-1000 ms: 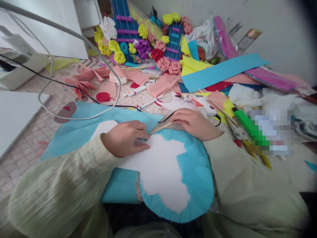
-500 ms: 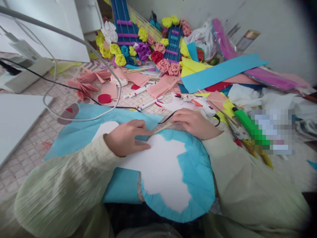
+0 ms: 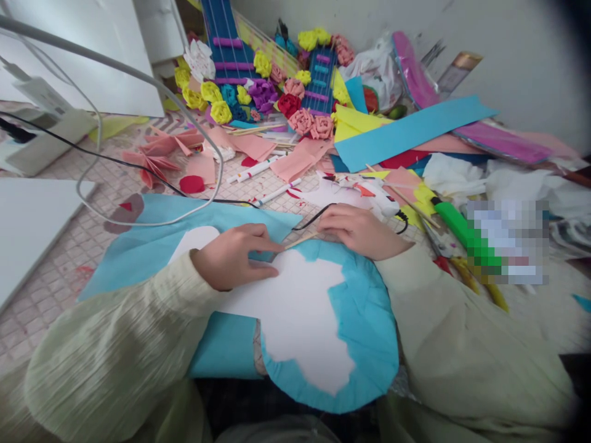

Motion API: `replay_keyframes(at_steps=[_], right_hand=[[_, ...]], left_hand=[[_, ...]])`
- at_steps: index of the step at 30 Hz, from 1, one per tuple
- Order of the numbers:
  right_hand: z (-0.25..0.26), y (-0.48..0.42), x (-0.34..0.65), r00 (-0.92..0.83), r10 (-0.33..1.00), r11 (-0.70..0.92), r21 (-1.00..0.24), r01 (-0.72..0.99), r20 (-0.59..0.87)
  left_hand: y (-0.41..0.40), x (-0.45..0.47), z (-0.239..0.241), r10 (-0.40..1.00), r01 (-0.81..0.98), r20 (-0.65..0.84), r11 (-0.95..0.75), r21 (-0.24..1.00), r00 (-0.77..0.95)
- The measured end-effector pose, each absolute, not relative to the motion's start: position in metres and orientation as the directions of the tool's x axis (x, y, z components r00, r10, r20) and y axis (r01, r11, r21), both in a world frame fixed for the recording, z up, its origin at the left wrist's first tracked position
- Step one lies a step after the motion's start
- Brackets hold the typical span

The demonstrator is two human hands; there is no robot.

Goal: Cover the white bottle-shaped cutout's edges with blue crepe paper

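In front of me lies a white card cutout [image 3: 300,314], its rounded end edged with folded-over blue crepe paper [image 3: 369,326]. My left hand [image 3: 235,255] grips its upper left edge, thumb on the white face and index finger at the rim. A thin wooden stick [image 3: 300,240] is pinched in my right hand [image 3: 362,231] and runs along the top rim toward my left fingertip. The cutout's narrower end passes under my left hand. Beneath it, a larger blue sheet [image 3: 152,246] is spread out.
Paper roses [image 3: 302,121] and two blue ukulele-like paper necks [image 3: 321,77] stand at the back. Markers [image 3: 277,192], pink paper scraps, a white glue gun [image 3: 381,200] and a green cutter [image 3: 466,234] lie around. A white cable [image 3: 221,154] loops over the left side, near a power strip [image 3: 46,144].
The view has shifted very slightly. Both hands stay in nearly the same place on the cutout and stick.
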State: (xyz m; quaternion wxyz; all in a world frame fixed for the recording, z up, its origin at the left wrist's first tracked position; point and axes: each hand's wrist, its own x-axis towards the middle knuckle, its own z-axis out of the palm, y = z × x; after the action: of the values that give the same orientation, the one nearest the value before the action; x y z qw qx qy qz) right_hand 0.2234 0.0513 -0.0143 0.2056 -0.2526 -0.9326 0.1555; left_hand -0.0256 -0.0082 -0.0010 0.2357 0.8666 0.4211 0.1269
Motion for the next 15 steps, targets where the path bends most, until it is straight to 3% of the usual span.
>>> replay_keyframes(at_steps=[15], right_hand=[[-0.0121,0.0478,0.2286,-0.796,0.534,0.821,-0.402,0.406,0.285]], left_hand=[[-0.0088,-0.025,-0.0002,0.806,0.691,-0.028,-0.488,0.534,0.591]])
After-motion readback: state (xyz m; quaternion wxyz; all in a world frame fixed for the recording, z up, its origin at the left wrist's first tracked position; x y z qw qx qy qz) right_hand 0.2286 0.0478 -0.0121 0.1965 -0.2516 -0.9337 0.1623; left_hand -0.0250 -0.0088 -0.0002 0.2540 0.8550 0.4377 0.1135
